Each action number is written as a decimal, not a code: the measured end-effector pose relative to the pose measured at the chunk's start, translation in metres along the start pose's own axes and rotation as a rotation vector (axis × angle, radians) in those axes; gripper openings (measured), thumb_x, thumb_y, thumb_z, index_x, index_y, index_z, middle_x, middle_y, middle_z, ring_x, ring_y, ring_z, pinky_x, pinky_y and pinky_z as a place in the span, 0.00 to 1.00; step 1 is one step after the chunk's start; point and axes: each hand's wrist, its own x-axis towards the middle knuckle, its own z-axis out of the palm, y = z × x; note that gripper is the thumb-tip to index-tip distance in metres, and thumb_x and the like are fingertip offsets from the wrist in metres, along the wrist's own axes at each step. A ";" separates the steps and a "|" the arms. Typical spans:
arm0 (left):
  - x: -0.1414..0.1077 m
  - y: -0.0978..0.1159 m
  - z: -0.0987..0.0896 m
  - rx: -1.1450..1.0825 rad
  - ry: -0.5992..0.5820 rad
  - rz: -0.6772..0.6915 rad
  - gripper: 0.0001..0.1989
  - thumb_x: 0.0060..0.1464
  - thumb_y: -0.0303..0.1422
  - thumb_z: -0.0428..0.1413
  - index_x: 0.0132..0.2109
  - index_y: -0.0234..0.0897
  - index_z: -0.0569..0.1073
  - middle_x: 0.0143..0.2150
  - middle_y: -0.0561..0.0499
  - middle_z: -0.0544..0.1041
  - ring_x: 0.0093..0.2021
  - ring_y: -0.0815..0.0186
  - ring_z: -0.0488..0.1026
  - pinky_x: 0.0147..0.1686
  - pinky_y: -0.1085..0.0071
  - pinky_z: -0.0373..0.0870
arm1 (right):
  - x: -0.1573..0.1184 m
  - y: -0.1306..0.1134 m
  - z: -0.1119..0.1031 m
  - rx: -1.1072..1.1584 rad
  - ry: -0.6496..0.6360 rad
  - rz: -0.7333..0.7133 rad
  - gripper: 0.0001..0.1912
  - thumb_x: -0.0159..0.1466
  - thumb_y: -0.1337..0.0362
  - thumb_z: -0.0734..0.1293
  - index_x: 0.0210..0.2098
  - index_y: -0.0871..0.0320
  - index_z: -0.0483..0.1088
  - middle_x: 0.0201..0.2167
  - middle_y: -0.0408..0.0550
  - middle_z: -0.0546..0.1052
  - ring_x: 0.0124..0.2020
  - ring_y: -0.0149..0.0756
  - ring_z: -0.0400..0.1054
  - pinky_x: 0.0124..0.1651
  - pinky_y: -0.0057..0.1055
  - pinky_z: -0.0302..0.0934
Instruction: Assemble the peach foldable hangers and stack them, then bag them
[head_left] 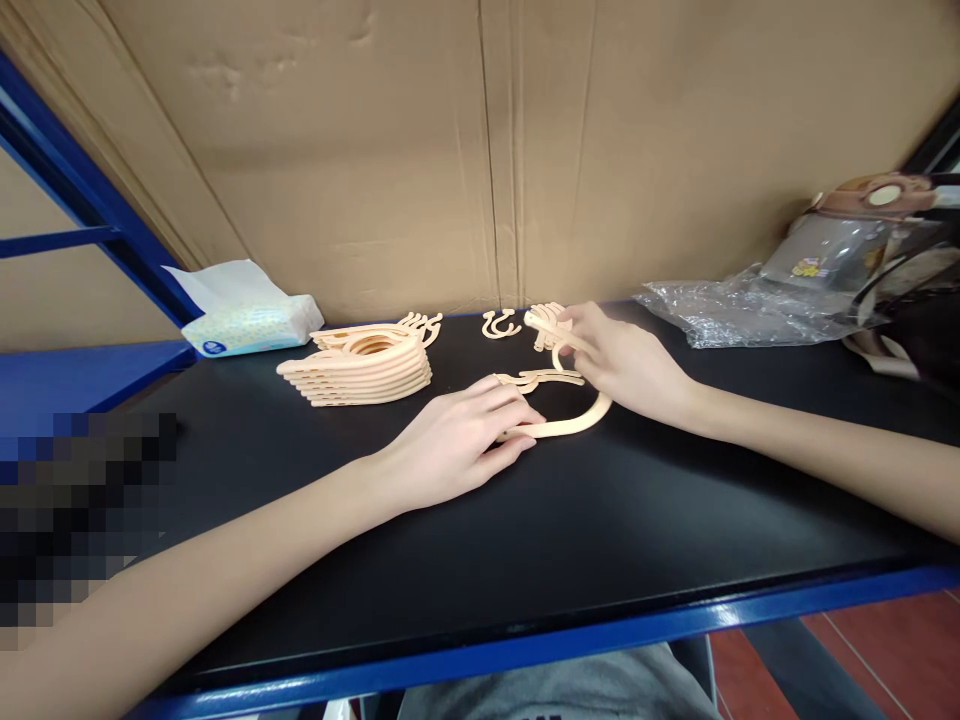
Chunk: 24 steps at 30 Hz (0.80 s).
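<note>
My left hand is closed round the left end of a curved cream plastic piece low over the black table. My right hand grips a cream plastic part with a tube-like end, at the right end of the curved piece. Some of that part is hidden by my fingers. Thin cream pieces lie between my hands. Behind my right hand is a small pile of cream pieces, and two loose hooks lie to its left.
A stack of cream hangers stands left, near a tissue pack. Clear plastic bags and a bottle are at the back right. Cardboard stands behind the black table, which has a blue front edge.
</note>
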 end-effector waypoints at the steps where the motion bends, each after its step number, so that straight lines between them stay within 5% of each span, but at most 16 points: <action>1: 0.000 0.000 0.000 -0.005 -0.001 0.002 0.11 0.64 0.32 0.45 0.48 0.38 0.71 0.46 0.49 0.73 0.51 0.63 0.66 0.48 0.69 0.66 | 0.000 0.001 0.000 -0.047 -0.019 -0.001 0.18 0.59 0.72 0.58 0.49 0.57 0.61 0.36 0.46 0.77 0.33 0.38 0.70 0.31 0.30 0.57; 7: 0.000 -0.002 0.002 -0.028 0.017 -0.016 0.14 0.64 0.35 0.46 0.54 0.42 0.69 0.58 0.49 0.68 0.58 0.61 0.62 0.56 0.63 0.61 | 0.001 0.005 0.005 -0.171 -0.066 -0.045 0.16 0.58 0.73 0.58 0.44 0.59 0.68 0.37 0.49 0.76 0.36 0.40 0.69 0.36 0.34 0.59; 13: 0.001 -0.005 0.004 0.052 -0.121 -0.144 0.31 0.63 0.49 0.41 0.66 0.37 0.52 0.69 0.47 0.51 0.68 0.57 0.47 0.63 0.58 0.48 | 0.003 0.014 0.010 -0.072 -0.125 -0.011 0.16 0.58 0.73 0.59 0.45 0.57 0.68 0.43 0.50 0.74 0.43 0.42 0.68 0.40 0.35 0.61; 19: -0.001 -0.005 -0.002 0.184 -0.098 -0.185 0.31 0.62 0.50 0.41 0.61 0.29 0.62 0.62 0.39 0.63 0.60 0.51 0.61 0.59 0.55 0.55 | 0.007 0.021 0.010 -0.045 -0.182 0.007 0.16 0.59 0.72 0.57 0.44 0.58 0.69 0.43 0.50 0.74 0.44 0.42 0.67 0.44 0.37 0.60; 24: 0.000 -0.004 -0.006 0.306 -0.058 -0.230 0.19 0.65 0.39 0.43 0.50 0.30 0.70 0.48 0.42 0.74 0.45 0.57 0.72 0.45 0.62 0.66 | 0.007 0.025 0.010 -0.053 -0.214 -0.018 0.14 0.59 0.72 0.58 0.41 0.56 0.70 0.39 0.48 0.73 0.41 0.39 0.66 0.40 0.34 0.59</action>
